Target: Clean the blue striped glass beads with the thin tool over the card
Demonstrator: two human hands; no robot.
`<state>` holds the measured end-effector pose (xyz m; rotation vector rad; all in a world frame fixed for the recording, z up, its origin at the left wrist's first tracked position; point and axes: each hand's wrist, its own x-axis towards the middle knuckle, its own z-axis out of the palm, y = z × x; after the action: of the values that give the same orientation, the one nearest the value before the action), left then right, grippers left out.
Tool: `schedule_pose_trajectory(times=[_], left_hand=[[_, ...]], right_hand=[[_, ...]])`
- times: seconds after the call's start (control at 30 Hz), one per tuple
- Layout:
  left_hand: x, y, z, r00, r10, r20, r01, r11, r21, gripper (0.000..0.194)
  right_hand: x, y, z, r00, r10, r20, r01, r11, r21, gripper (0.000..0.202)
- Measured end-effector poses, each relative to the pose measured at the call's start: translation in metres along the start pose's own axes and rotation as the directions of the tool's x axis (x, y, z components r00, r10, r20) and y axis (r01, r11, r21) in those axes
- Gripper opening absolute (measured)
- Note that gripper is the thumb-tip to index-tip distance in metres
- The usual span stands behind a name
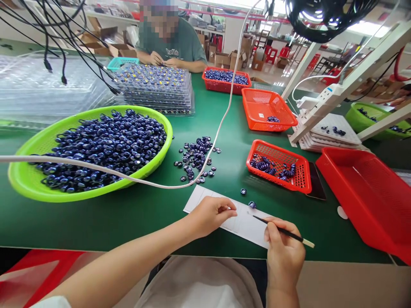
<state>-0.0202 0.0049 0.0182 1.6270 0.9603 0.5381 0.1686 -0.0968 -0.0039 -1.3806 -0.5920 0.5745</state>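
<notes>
Over the white strip (242, 224), right hand (284, 244) gripped a black tool (290, 234); left hand (213, 214) curled narrow (holding anything? couldn't tell). One blue piece (252, 205) sat at the strip's far edge; the heap (197, 156) beyond looked left to do.

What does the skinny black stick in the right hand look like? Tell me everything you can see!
The skinny black stick is long, thin and straight, with a cream-coloured back end and a narrow front. Whether it is plastic, metal or wood, I can't tell. The right hand holds it like a pen. It slants, its front pointing toward the left hand over the white sheet. A tiny pale bit shows near its tip, too small to make out.
</notes>
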Motion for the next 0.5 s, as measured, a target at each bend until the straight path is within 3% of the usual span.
schedule_pose_trajectory(times=[0.23, 0.5], left_hand=[[0.024, 0.005, 0.009, 0.966, -0.231, 0.117, 0.249, 0.95, -0.185, 0.035], [0.023, -0.002, 0.005, 0.959, -0.204, 0.199, 0.255, 0.926, -0.279, 0.045]], right_hand=[[0.003, 0.01, 0.007, 0.998, 0.06, -0.036, -0.052, 0.982, 0.181, 0.023], [-0.001, 0.012, 0.005, 0.995, 0.095, -0.031, -0.091, 0.988, 0.127, 0.025]])
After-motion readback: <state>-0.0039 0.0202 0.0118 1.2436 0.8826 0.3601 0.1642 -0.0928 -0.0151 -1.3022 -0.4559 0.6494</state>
